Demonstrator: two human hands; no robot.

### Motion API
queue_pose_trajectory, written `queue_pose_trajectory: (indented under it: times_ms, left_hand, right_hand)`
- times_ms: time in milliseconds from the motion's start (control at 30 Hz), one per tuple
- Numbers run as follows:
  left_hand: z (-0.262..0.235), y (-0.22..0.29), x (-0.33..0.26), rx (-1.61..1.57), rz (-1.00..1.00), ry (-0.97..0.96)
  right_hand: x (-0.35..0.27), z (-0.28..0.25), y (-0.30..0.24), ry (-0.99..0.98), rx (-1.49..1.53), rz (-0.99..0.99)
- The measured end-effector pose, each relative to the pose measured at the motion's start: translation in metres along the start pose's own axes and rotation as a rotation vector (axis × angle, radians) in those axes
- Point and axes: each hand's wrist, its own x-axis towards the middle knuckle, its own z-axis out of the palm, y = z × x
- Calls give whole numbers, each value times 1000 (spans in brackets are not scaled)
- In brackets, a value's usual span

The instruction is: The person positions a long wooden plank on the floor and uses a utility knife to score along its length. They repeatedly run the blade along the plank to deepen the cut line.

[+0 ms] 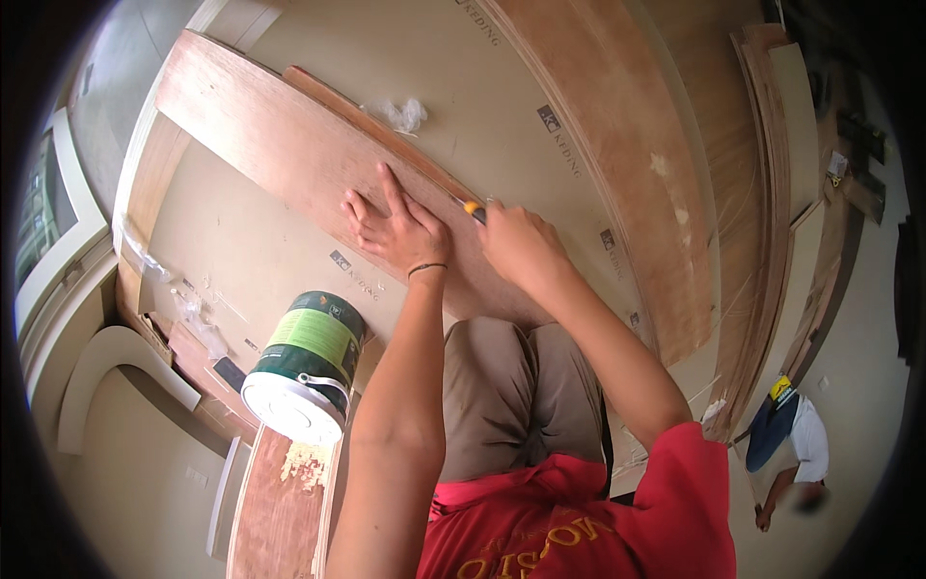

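Note:
A long reddish-brown wooden board (260,121) lies slantwise before me, its lower end reaching to my knees. My left hand (403,224) rests on its face, index finger stretched out and the others slightly bent. Beside it, at the board's far edge, my right hand (521,241) is closed around a hand tool (474,208) with a yellow-and-black handle. The tool's thin metal end touches or lies close to that edge; its exact kind is hard to make out. A narrower wooden strip (333,96) runs along the same edge.
A green tub with white lid (307,362) stands left of my left forearm, near wood shavings (307,465). Crumpled clear plastic (400,116) lies past the board. Wide curved panels (617,164) and stacked boards (762,145) line the right. Another person (791,434) is at the far right.

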Motion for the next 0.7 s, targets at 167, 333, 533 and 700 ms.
queue_pose_trajectory:
  times_ms: [167, 333, 533, 700]
  left_hand:
    - [6, -3, -1, -1, 7, 2]
    - [8, -2, -2, 40, -4, 21]
    - [10, -2, -1, 57, -2, 30]
    - [7, -1, 0, 39, 0, 25]
  right_hand:
    - [3, -11, -18, 52, 154, -18]
    - [43, 11, -32, 166, 219, -135]
    - [60, 14, -39, 158, 210, -152]
    - [61, 12, -37, 136, 191, -184]
